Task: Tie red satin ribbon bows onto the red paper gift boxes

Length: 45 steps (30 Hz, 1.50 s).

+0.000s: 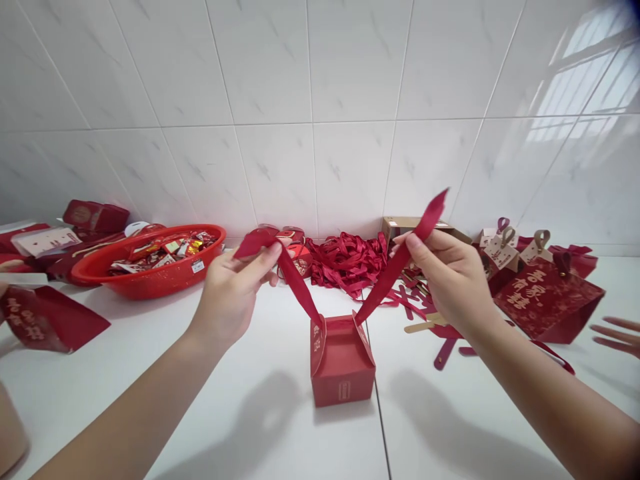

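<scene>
A small red gift box [343, 387] with pale print stands upright on the white table, in the middle of the view. Out of its top, a dark red ribbon [383, 291] spreads up in a V. My left hand [235, 293] pinches one end of it between thumb and fingers, above and left of the box. The other end is pinched by my right hand [453, 277], above and right, with a pointed tail sticking up past the fingertips. Both stretches of ribbon look taut. Neither hand touches the box itself.
A red basin [150, 287] of wrapped sweets stands at the back left. Behind the box lies a heap of red ribbons [345, 263]. Red gift bags [547, 300] stand at the right, near another person's hand [620, 337]. A folded red box [55, 320] is at far left.
</scene>
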Each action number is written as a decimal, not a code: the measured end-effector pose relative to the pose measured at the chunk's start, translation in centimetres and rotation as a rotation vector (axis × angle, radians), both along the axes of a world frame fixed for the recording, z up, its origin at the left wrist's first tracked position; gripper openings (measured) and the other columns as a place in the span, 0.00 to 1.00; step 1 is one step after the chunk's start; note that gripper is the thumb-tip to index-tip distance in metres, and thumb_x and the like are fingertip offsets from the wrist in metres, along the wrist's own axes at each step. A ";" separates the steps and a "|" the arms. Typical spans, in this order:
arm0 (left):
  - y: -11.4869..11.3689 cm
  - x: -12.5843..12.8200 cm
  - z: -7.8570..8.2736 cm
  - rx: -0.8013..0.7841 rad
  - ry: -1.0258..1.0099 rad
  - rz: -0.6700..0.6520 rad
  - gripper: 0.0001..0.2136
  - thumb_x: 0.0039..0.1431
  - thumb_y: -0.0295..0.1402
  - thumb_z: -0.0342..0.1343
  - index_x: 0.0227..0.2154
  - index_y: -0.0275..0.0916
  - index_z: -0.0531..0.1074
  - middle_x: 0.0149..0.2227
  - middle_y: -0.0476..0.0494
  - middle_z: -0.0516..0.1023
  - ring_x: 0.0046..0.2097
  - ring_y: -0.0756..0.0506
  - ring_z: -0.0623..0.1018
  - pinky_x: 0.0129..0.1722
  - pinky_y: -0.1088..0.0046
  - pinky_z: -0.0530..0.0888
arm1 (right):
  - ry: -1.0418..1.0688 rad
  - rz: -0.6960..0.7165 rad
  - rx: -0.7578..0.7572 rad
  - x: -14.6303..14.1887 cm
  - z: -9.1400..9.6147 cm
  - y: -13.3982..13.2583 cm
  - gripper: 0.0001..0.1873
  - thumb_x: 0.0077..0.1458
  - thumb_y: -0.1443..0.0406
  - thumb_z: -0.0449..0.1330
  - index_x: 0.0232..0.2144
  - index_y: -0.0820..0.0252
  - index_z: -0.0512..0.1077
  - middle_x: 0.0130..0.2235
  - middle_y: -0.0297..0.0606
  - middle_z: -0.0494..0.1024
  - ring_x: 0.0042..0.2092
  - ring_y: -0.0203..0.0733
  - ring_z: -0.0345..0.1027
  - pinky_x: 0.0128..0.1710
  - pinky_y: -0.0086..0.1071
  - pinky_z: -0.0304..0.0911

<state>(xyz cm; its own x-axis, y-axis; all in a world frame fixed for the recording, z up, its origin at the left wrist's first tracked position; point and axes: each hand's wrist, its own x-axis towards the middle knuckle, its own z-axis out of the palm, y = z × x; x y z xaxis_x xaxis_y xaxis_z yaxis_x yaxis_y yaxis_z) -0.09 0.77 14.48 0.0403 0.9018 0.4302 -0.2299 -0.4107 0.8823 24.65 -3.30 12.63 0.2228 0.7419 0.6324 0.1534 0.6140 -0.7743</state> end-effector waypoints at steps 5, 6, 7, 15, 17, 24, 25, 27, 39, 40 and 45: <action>0.2 1.5 1.2 -0.012 0.067 -0.132 0.07 0.51 0.35 0.62 0.28 0.36 0.79 0.26 0.46 0.76 0.28 0.51 0.71 0.24 0.78 0.65 | 0.015 0.069 -0.002 -1.6 1.4 0.6 0.09 0.55 0.58 0.61 0.35 0.57 0.75 0.31 0.33 0.75 0.33 0.35 0.70 0.33 0.28 0.68; 0.1 1.7 1.3 -0.017 0.069 -0.138 0.08 0.51 0.36 0.62 0.29 0.36 0.79 0.26 0.46 0.76 0.28 0.51 0.71 0.24 0.77 0.65 | 0.011 0.078 -0.012 -1.8 1.5 0.7 0.10 0.55 0.57 0.60 0.34 0.57 0.75 0.29 0.33 0.73 0.32 0.35 0.69 0.32 0.28 0.67; 0.0 1.9 1.5 -0.019 0.071 -0.142 0.09 0.52 0.37 0.61 0.30 0.36 0.79 0.26 0.46 0.76 0.27 0.51 0.70 0.25 0.76 0.65 | 0.007 0.088 -0.015 -1.9 1.6 0.8 0.10 0.56 0.57 0.60 0.33 0.57 0.74 0.28 0.32 0.72 0.31 0.35 0.68 0.32 0.28 0.67; -0.5 2.4 2.4 0.007 0.081 -0.096 0.09 0.49 0.35 0.63 0.32 0.37 0.77 0.28 0.48 0.77 0.30 0.50 0.73 0.27 0.76 0.67 | -0.035 0.103 0.013 -2.2 2.3 0.7 0.13 0.55 0.56 0.60 0.25 0.59 0.72 0.26 0.33 0.70 0.33 0.36 0.68 0.35 0.31 0.67; -0.5 2.4 2.5 0.018 0.091 -0.084 0.08 0.50 0.34 0.63 0.32 0.37 0.77 0.28 0.48 0.77 0.30 0.50 0.73 0.28 0.76 0.68 | -0.034 0.094 0.029 -2.1 2.4 0.6 0.10 0.54 0.57 0.62 0.28 0.59 0.74 0.28 0.33 0.72 0.34 0.37 0.69 0.34 0.30 0.66; -0.6 2.6 2.4 0.049 0.041 -0.151 0.07 0.55 0.36 0.60 0.34 0.38 0.76 0.31 0.47 0.78 0.35 0.47 0.76 0.34 0.72 0.72 | -0.026 0.109 0.040 -1.7 2.3 0.5 0.11 0.56 0.57 0.59 0.29 0.58 0.75 0.26 0.33 0.73 0.30 0.35 0.67 0.32 0.30 0.66; -0.6 2.6 2.4 0.050 0.029 -0.167 0.07 0.56 0.35 0.60 0.35 0.38 0.76 0.30 0.47 0.78 0.36 0.47 0.76 0.35 0.72 0.72 | -0.024 0.106 0.043 -1.7 2.3 0.5 0.12 0.57 0.57 0.59 0.29 0.57 0.75 0.27 0.33 0.73 0.31 0.36 0.68 0.33 0.31 0.66; -0.6 2.7 2.2 0.050 0.026 -0.193 0.07 0.57 0.35 0.59 0.35 0.38 0.76 0.30 0.47 0.78 0.37 0.47 0.76 0.36 0.72 0.72 | -0.008 0.111 0.065 -1.7 2.3 0.6 0.12 0.57 0.57 0.59 0.28 0.57 0.75 0.28 0.33 0.74 0.32 0.37 0.69 0.36 0.32 0.67; -0.5 2.7 1.6 0.047 -0.005 -0.244 0.05 0.58 0.33 0.57 0.33 0.38 0.74 0.28 0.48 0.77 0.37 0.48 0.76 0.38 0.74 0.72 | 0.076 0.192 0.085 -1.5 2.3 0.9 0.08 0.56 0.59 0.60 0.36 0.55 0.76 0.33 0.34 0.78 0.37 0.37 0.73 0.40 0.33 0.71; -0.6 2.8 1.6 0.053 -0.011 -0.249 0.05 0.58 0.34 0.57 0.33 0.38 0.73 0.28 0.48 0.77 0.36 0.48 0.77 0.37 0.74 0.72 | 0.088 0.207 0.075 -1.6 2.3 0.9 0.08 0.56 0.59 0.61 0.36 0.55 0.76 0.32 0.34 0.78 0.36 0.37 0.74 0.38 0.32 0.71; -1.1 3.0 1.6 0.088 0.027 -0.290 0.06 0.59 0.34 0.57 0.37 0.39 0.70 0.25 0.52 0.77 0.32 0.50 0.76 0.38 0.74 0.72 | 0.077 0.222 -0.041 -2.4 2.9 0.6 0.08 0.53 0.62 0.63 0.35 0.60 0.76 0.24 0.32 0.75 0.23 0.31 0.67 0.23 0.25 0.66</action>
<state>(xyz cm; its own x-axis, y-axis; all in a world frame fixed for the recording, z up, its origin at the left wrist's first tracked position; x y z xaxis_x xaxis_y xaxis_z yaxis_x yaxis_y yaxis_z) 2.91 -0.31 16.05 0.3028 0.8106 0.5013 -0.3256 -0.4064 0.8537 22.27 -2.66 15.57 0.0981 0.8030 0.5879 -0.0421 0.5935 -0.8037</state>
